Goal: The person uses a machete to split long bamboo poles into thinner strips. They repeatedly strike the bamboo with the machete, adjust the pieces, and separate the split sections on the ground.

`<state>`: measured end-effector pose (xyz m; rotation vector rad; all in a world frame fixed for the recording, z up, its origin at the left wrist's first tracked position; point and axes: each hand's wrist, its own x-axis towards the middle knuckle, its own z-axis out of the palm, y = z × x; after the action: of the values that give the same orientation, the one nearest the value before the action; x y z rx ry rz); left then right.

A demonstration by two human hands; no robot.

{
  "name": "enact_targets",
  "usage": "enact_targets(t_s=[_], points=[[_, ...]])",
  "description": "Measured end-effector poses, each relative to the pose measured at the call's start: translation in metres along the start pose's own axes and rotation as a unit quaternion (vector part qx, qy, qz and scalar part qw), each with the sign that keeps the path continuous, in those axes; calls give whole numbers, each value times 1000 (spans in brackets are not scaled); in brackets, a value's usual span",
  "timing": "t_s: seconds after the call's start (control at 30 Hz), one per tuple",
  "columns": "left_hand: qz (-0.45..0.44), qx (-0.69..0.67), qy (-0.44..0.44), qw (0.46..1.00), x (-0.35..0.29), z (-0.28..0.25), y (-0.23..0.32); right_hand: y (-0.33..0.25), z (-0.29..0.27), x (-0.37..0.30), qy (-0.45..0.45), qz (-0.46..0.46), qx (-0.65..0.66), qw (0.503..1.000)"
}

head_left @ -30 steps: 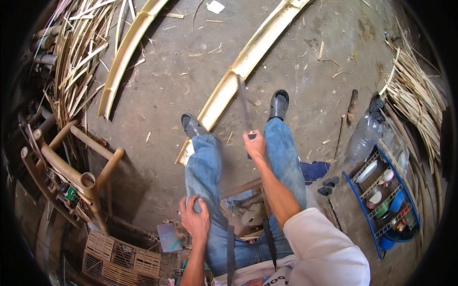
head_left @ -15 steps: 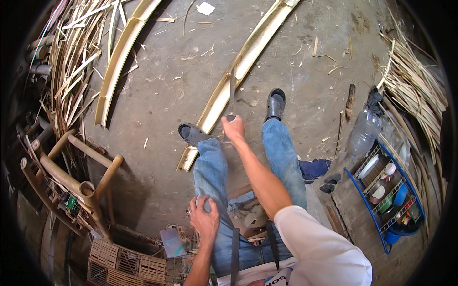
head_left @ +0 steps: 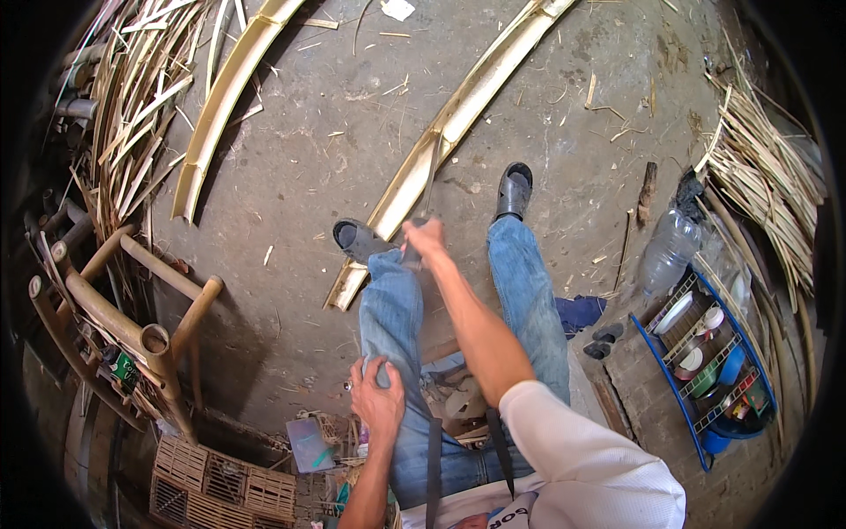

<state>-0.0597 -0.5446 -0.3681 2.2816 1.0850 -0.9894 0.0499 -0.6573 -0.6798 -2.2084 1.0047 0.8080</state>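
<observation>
Half busy, half chilling right now: gripping a long dark blade point(head_left: 433, 172) in the closed right hand point(head_left: 424, 240), angled out over the split bamboo point(head_left: 460, 113) lying on the floor point(head_left: 546, 145) by the left shoe point(head_left: 357, 240). Can't tell about contact. Just resting the left hand point(head_left: 379, 401), loosely curved, on the jeans point(head_left: 393, 309).

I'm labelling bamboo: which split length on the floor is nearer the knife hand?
The right-hand split bamboo length, running past the left shoe; the left bamboo length lies farther from the right hand and its knife.
</observation>
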Motion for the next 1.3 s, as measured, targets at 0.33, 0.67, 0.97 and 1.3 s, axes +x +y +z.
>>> enact_targets(t_s=[0.33,0.67,0.97,1.3], points=[[-16,-43,1,999,5,-6,-25,6,-149,35,-107,-110,-186,970],[5,-32,-59,998,12,-15,-65,-25,-179,-133,0,-29,377,926],[6,-58,-26,998,-36,25,-93,38,-164,-222,-125,87,328,932],[-10,-80,-8,997,-103,1,-170,110,-175,-246,-149,-4,226,963]])
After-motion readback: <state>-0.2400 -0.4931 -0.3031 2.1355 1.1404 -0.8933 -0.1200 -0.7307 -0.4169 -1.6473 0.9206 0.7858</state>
